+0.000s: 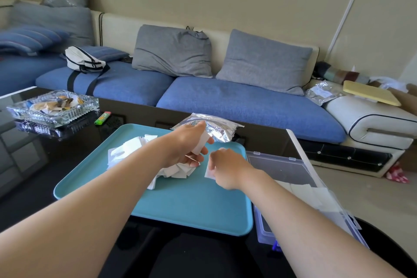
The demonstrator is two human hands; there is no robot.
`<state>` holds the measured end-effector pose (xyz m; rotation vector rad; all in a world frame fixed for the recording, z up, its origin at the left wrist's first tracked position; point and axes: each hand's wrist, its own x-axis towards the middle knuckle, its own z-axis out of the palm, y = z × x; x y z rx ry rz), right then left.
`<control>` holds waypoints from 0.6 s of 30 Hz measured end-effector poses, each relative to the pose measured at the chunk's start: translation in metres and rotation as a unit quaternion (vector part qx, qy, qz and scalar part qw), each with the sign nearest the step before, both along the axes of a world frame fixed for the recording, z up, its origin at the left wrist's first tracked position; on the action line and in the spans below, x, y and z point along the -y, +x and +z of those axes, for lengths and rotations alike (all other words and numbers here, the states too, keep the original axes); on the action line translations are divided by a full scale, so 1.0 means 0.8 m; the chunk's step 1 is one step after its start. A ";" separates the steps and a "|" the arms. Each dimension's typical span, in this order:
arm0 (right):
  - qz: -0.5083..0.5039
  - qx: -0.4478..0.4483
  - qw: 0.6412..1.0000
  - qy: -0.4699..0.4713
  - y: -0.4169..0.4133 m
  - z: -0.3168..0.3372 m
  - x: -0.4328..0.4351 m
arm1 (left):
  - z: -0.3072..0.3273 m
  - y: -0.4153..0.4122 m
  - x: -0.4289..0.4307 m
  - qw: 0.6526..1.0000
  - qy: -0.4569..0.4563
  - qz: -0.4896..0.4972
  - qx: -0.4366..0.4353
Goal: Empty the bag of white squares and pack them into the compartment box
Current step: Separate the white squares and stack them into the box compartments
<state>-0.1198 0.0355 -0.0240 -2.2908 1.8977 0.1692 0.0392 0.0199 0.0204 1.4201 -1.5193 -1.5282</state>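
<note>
A pile of white squares (128,152) lies on a teal tray (191,205) in the middle of the black table. My left hand (187,144) hovers over the pile and holds a small stack of white squares (200,144) between thumb and fingers. My right hand (228,168) is just to its right and pinches one white square (208,172) lying on the tray. A silver foil bag (216,127) lies crumpled at the tray's far edge. The clear compartment box (282,171) stands open right of the tray, with some white squares (316,194) inside.
A glass ashtray (53,106) and a green lighter (102,118) sit on the table at the left. A blue sofa (225,97) with grey cushions runs behind the table. The box lid (327,189) stands up along the box's right side.
</note>
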 end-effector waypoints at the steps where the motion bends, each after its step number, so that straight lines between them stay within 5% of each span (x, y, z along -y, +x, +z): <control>1: 0.001 -0.002 1.000 0.001 0.000 0.001 -0.001 | 0.000 0.000 0.000 1.000 0.002 0.002 -0.001; 6: -0.061 0.072 0.993 0.077 -0.003 0.008 -0.004 | -0.003 0.000 0.006 1.000 0.000 0.015 0.003; 12: -0.086 0.196 0.977 0.022 -0.014 0.013 -0.008 | -0.010 0.000 0.012 0.999 -0.018 0.032 0.033; 18: -0.026 0.139 0.989 0.052 -0.017 0.006 -0.023 | -0.007 0.001 0.004 0.999 -0.016 -0.003 0.035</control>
